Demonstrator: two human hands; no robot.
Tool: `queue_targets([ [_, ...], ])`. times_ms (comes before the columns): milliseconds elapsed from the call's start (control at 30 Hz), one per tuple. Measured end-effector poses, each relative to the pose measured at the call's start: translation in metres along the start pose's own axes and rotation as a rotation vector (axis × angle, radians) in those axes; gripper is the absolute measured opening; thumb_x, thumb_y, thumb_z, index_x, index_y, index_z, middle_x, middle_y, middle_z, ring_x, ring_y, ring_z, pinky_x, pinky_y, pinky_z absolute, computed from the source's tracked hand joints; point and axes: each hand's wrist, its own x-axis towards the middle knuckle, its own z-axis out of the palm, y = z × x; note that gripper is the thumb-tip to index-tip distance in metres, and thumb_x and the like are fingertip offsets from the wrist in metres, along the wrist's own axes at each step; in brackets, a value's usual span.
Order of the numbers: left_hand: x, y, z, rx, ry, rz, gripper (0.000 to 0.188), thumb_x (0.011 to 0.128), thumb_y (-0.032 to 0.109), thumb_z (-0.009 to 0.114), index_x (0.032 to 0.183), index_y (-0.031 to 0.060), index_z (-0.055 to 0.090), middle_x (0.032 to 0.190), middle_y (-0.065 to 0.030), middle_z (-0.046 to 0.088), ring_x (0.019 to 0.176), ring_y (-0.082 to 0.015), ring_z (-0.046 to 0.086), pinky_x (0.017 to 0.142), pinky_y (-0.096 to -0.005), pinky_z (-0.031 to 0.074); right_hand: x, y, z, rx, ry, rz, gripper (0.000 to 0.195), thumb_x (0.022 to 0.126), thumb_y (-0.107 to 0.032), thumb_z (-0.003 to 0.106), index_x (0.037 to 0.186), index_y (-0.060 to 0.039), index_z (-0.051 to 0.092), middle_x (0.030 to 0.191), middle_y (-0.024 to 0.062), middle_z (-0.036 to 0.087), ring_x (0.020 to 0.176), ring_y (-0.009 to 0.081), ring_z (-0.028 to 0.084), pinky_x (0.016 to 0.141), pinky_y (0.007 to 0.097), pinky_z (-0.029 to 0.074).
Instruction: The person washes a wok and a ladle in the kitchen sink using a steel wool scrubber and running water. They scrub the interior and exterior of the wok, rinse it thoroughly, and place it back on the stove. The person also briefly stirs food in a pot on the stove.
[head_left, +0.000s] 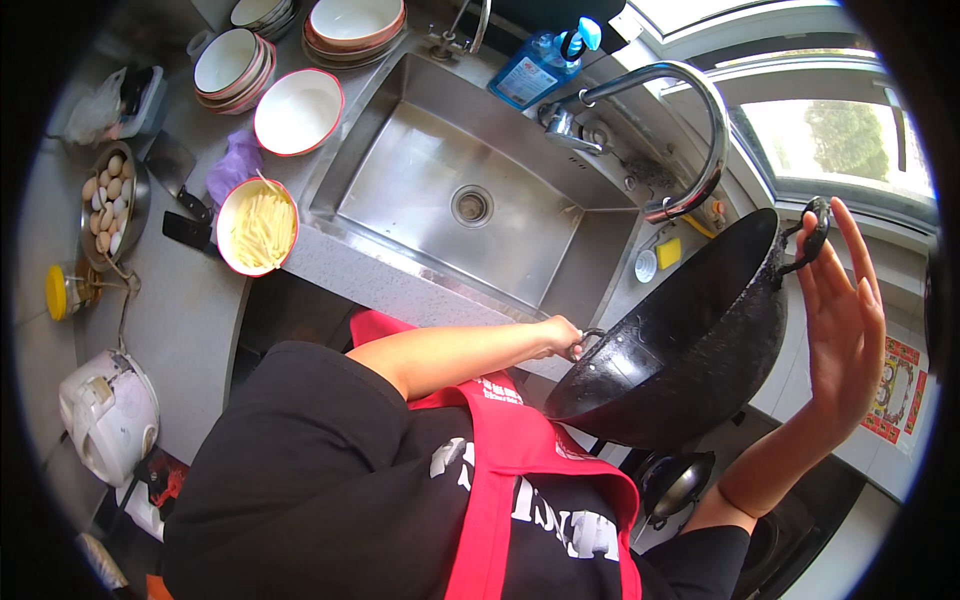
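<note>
A large black wok (675, 337) is held tilted up at the right corner of the sink, partly over the counter. My left hand (561, 337) grips its near loop handle (592, 334). On the far side, my right hand (844, 315) supports the wok by the other loop handle (816, 238), some fingers hooked at it and others stretched out. The wok's dark inner wall faces the sink, and its underside faces right. The stainless steel sink (450, 217) lies in front of me, with a drain (472, 206) in its floor.
A chrome faucet (712, 127) arches near the wok's rim. A yellow sponge (667, 253) and a blue spray bottle (536, 71) stand by the sink. Leftward are a bowl of pale cut strips (259, 229), a cleaver (176, 172), stacked bowls (229, 64), eggs (109, 195) and a rice cooker (109, 416).
</note>
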Motion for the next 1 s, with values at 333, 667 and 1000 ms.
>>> queue_targets([
  [333,0.007,-0.007,-0.001,-0.019,0.008,-0.008,0.022,0.096,0.006,0.05,0.078,-0.0021,0.061,0.068,-0.0067,0.058,0.057,-0.0148,0.059,0.057,-0.0337,0.057,0.002,0.003,-0.001,0.021,-0.013,0.013,0.083,0.087,-0.033,0.058,0.148,0.0089,0.021,0.137,0.0355,0.044,0.131,0.0351,0.048,0.113,0.0406,0.034],
  [667,0.015,-0.013,-0.004,0.024,-0.013,-0.044,0.02,0.096,0.011,0.05,0.085,0.0001,0.062,0.068,-0.0042,0.061,0.057,-0.0137,0.062,0.053,-0.0295,0.053,0.006,0.006,-0.008,0.009,-0.051,0.05,0.088,0.086,-0.042,0.063,0.151,-0.0001,0.021,0.144,0.0304,0.039,0.136,0.0352,0.042,0.114,0.0442,0.031],
  [1000,0.016,-0.019,-0.007,0.093,-0.05,-0.052,0.019,0.097,0.021,0.05,0.089,0.0106,0.064,0.065,0.004,0.062,0.057,-0.008,0.062,0.044,-0.0267,0.028,0.007,0.007,0.003,0.033,-0.048,-0.008,0.076,0.09,-0.03,0.055,0.145,0.0123,0.025,0.137,0.036,0.043,0.132,0.0355,0.047,0.114,0.0411,0.033],
])
